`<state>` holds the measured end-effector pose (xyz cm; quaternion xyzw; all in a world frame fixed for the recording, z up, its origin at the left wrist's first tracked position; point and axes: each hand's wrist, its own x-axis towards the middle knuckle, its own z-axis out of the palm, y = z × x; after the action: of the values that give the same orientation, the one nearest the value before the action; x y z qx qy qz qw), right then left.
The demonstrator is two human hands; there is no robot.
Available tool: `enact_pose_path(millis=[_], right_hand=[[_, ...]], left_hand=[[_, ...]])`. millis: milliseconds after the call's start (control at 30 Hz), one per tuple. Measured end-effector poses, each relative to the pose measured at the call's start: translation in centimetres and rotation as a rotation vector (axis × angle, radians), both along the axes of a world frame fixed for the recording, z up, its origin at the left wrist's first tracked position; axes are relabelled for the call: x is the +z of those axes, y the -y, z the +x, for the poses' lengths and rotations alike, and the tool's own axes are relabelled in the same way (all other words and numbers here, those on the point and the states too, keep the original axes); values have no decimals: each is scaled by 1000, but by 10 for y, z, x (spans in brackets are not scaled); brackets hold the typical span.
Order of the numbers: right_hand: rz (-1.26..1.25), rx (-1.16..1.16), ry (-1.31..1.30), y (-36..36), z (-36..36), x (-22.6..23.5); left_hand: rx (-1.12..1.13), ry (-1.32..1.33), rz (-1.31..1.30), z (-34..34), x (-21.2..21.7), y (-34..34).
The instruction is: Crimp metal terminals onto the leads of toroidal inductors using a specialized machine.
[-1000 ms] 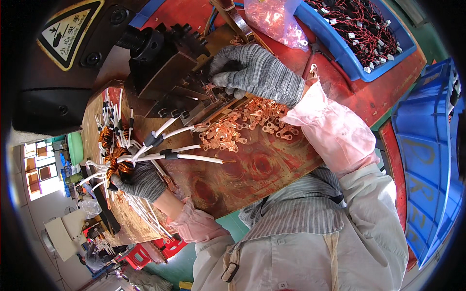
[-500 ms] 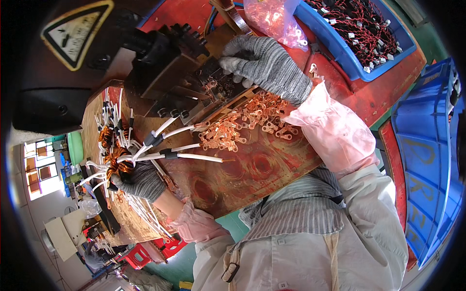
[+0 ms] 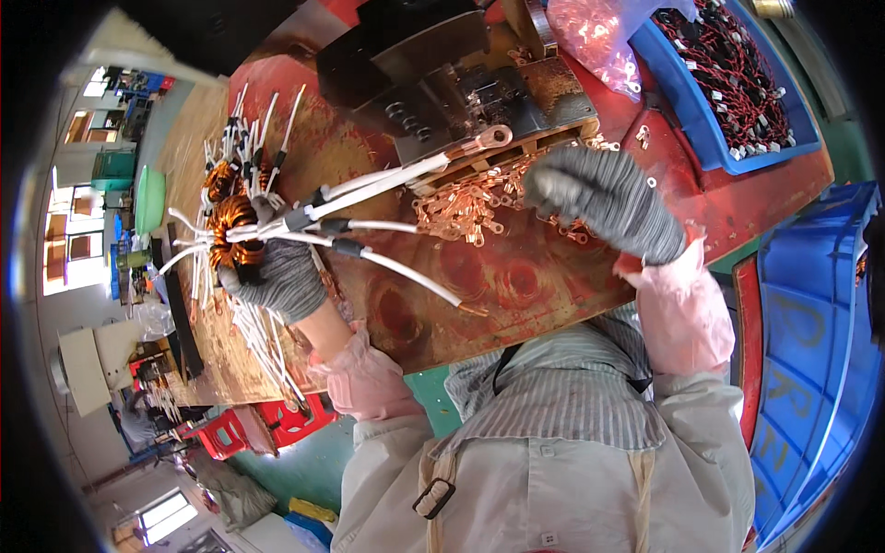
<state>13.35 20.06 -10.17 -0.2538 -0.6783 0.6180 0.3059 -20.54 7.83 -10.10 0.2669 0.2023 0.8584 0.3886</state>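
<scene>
- Far left of the pile of copper ring terminals (image 3: pixel 456 212), beyond the edge of the wooden workbench (image 3: pixel 433 323), is a green basin (image 3: pixel 149 198).
- Left of the pile and a little beyond it, a second toroidal coil (image 3: pixel 219 182) stands among white leads with dark sleeves.
- Left of the pile, about level with it, is the held toroidal coil (image 3: pixel 230 226), copper-wound, its white leads fanning both ways.
- The left hand (image 3: pixel 281 281), in a grey knit glove, is closed around that coil, thumb on the near side.
- Left of the pile and nearer the person, loose white wires (image 3: pixel 263 346) lie on the workbench.
- From the held coil, leads run toward the pile: one passes just beyond it, tipped with a ring terminal (image 3: pixel 495 137); another, nearer the person, ends in bare copper strands (image 3: pixel 475 311).
- Just beyond the pile is a dark metal press (image 3: pixel 406 64).
- At the pile's right end is the right hand (image 3: pixel 604 203), gloved alike, fingers curled in; whether it grips anything cannot be told.
- Beyond the pile to the right lie a clear bag of terminals (image 3: pixel 595 41) and a blue tray (image 3: pixel 684 103) of red-and-black wires.
- Far right of the pile is a blue crate (image 3: pixel 807 341).
</scene>
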Motion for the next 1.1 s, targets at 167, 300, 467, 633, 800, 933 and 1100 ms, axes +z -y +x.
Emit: enact_pose_path(millis=[167,300,467,633,800,933,1100], right_hand=[[-4,250,55,58,-20,-9],[-246,354,74,79,-25,-25],[-261,254,201,62,-25,-23],[655,-173,194,-3,-26,-12],[1364,-312,297,-16,-13,45],[1590,-393,484,-7,0,44],[1334,-427,495,-1,1,19]], left_hand=[[67,-14,-1,10,-2,-1],[-37,44,74,10,-5,1],[-238,87,255,6,-18,6],[-323,38,136,3,-26,12],[-462,-100,225,11,-7,19],[-322,-52,181,21,-12,18],[-377,-93,241,22,-10,15]])
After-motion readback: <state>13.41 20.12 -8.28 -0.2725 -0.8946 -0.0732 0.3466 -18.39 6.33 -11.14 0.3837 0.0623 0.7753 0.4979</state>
